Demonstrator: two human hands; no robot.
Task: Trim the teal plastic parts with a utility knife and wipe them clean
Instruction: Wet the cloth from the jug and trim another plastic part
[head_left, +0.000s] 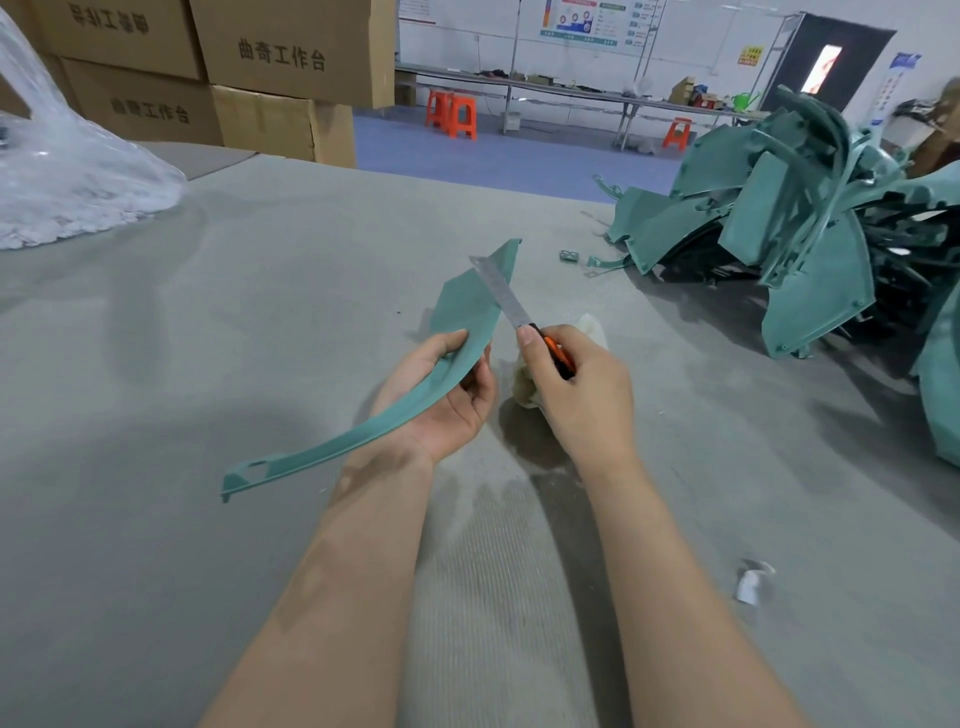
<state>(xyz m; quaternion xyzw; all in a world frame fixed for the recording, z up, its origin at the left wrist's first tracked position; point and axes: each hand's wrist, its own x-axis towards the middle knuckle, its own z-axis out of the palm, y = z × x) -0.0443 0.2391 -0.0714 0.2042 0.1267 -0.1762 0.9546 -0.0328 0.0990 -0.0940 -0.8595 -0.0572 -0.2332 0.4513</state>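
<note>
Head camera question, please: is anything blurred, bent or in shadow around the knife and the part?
Head view: the utility knife and teal part are sharp; both hands cast soft shadows on the grey table; wide-angle bending curves the far edges; the scrap looks smeared.

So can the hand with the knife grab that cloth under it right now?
Probably not easily. The right hand is closed around the utility knife, so its fingers are busy. The cloth lies just under it on the table, with nothing else in between.
</note>
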